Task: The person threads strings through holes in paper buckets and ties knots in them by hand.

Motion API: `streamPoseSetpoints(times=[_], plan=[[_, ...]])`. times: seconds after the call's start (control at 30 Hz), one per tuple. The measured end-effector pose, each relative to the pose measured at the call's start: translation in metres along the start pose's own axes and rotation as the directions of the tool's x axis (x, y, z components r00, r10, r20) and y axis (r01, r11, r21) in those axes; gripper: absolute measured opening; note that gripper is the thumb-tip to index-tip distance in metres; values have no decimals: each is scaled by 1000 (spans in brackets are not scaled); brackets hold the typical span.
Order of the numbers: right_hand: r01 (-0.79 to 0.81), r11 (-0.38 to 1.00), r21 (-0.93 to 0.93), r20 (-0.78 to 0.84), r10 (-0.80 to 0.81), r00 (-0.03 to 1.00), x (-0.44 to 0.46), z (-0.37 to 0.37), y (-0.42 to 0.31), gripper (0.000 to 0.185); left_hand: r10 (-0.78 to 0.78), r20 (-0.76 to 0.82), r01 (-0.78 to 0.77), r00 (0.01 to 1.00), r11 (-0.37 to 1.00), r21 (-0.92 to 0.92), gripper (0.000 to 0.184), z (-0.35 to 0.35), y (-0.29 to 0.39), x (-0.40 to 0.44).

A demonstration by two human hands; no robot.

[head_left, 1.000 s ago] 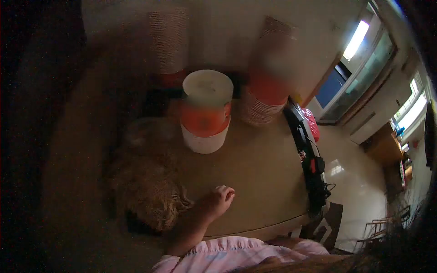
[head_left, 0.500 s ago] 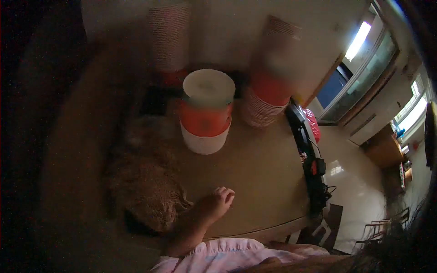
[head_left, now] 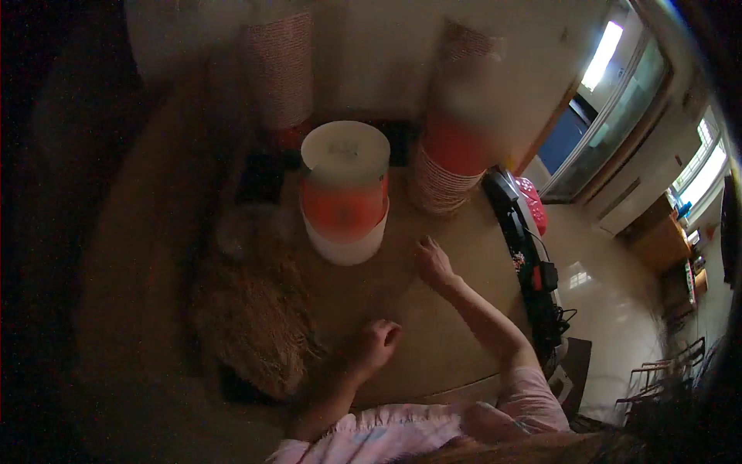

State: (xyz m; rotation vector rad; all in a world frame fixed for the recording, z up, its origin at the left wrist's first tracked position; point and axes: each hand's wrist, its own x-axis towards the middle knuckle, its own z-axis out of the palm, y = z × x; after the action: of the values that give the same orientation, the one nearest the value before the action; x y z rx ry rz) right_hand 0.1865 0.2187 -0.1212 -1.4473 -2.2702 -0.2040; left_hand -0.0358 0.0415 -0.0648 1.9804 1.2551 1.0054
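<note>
My left hand (head_left: pixel 379 344) is curled in a loose fist low over the table, beside a heap of brown strings (head_left: pixel 259 332). Whatever its fingers may hold is too dark to make out. My right hand (head_left: pixel 435 263) is over the middle of the table with bent fingers drawn together; no object shows clearly in it. Up and left of that hand stands a short stack of paper tubs (head_left: pixel 344 251), red and white, with a pale round top facing up. A taller stack of red and white tubs (head_left: pixel 452 155) rises beyond my right hand.
Another tall tub stack (head_left: pixel 282 77) stands at the back left by the wall. Along the right table edge (head_left: pixel 514 232) lie a black strip with cables and plugs (head_left: pixel 545 274) and a pink-red item (head_left: pixel 531 205). Chairs (head_left: pixel 665 367) stand on the floor beyond.
My right hand and forearm have come into view from the lower right, reaching over the table. My left hand stays nearly in place, still curled. The view has shifted slightly.
</note>
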Motion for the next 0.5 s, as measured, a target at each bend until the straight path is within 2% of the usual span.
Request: streamPoseSetpoints(times=[0.03, 0.1, 0.17, 0.2, 0.27, 0.33, 0.4, 0.43, 0.47, 0.5], plan=[[-13, 1000, -26, 45, 14, 999, 8, 25, 11, 41, 46, -46, -45, 998, 999, 15, 7, 2, -3, 0], [-88, 996, -14, 156, 89, 984, 23, 34, 1, 42, 24, 11, -24, 1000, 999, -28, 7, -5, 0, 3], [-143, 990, -16, 290, 142, 946, 39, 20, -21, 42, -7, 19, 9, 1000, 997, -72, 7, -4, 4, 2], [-165, 986, -19, 357, 161, 920, 51, -12, -42, 41, -22, 1, 22, 1000, 996, -86, 8, -4, 6, 0], [-127, 988, -89, 330, 150, 932, 50, -27, -50, 43, -60, -2, 59, 998, 991, -119, 9, 1, 4, -3], [-30, 971, -237, 150, 67, 986, 35, -13, -38, 46, -107, 35, 111, 994, 981, -157, 10, 6, -2, -8], [-285, 949, -133, 212, 308, 927, 22, -12, -16, 51, 38, -37, -39, 999, 998, -51, 13, 3, -3, -8], [-364, 922, -131, 231, 385, 893, 12, -20, -4, 52, 112, -72, -113, 991, 994, 1, 14, 3, -2, -6], [-440, 888, -133, 248, 460, 853, 1, -30, 7, 53, 80, -47, -81, 996, 997, -13, 14, 1, 1, -4], [-468, 866, -177, 247, 500, 830, -2, -84, -12, 53, 45, -25, -46, 999, 999, -27, 13, 0, 4, -1]])
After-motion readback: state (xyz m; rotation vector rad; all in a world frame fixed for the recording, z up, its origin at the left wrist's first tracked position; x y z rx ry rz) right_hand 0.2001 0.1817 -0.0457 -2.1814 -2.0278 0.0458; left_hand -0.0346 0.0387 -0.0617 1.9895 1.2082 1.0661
